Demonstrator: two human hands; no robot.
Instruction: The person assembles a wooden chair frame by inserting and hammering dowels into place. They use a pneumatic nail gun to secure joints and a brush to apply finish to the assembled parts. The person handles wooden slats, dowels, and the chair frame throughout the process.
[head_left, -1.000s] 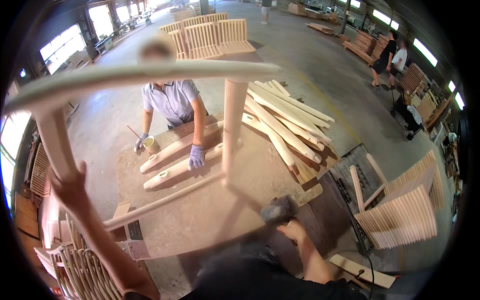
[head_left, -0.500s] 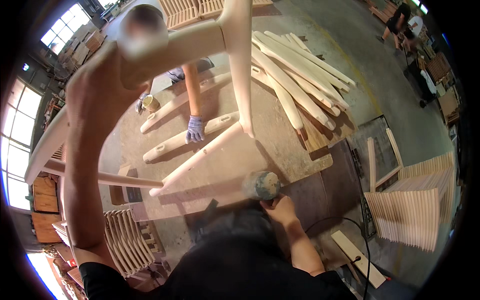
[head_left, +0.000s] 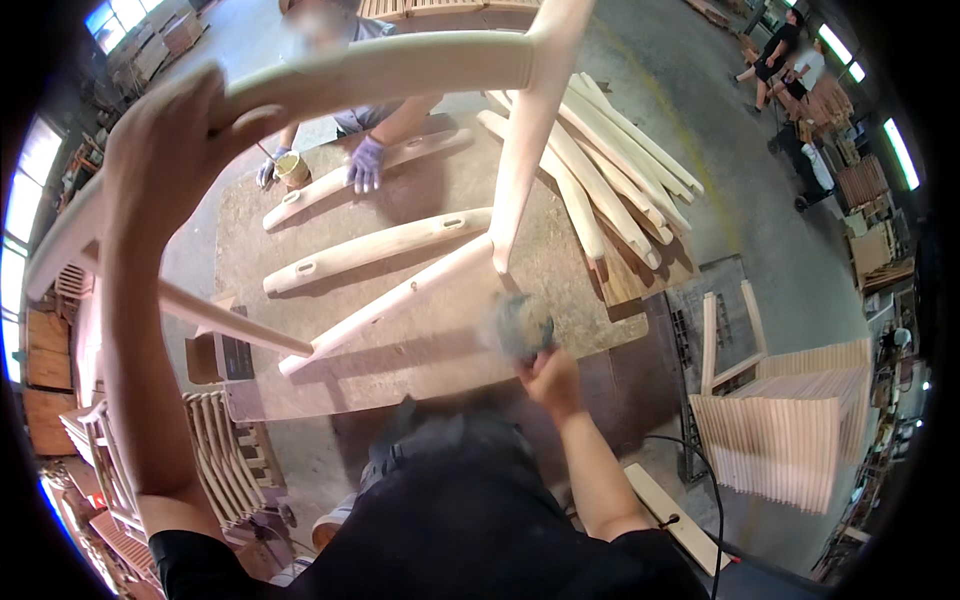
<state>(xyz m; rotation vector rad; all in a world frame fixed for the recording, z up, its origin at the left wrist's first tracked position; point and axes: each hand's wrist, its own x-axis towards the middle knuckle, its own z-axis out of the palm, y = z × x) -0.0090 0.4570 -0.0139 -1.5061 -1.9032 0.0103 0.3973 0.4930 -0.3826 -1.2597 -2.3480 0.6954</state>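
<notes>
While the left grip [head_left: 165,145] clamps a wooden frame [head_left: 400,64] extending rightward, the right grip [head_left: 552,382] clasps a mallet [head_left: 524,326].

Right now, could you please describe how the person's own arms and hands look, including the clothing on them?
The left hand and right hand are both bare, with no gloves visible. The forearms are uncovered too, and I see no watch or bracelet. Short, plain black sleeves cover the upper arms, matching the black top.

No lettering, numbers or signs can be read anywhere.
</notes>
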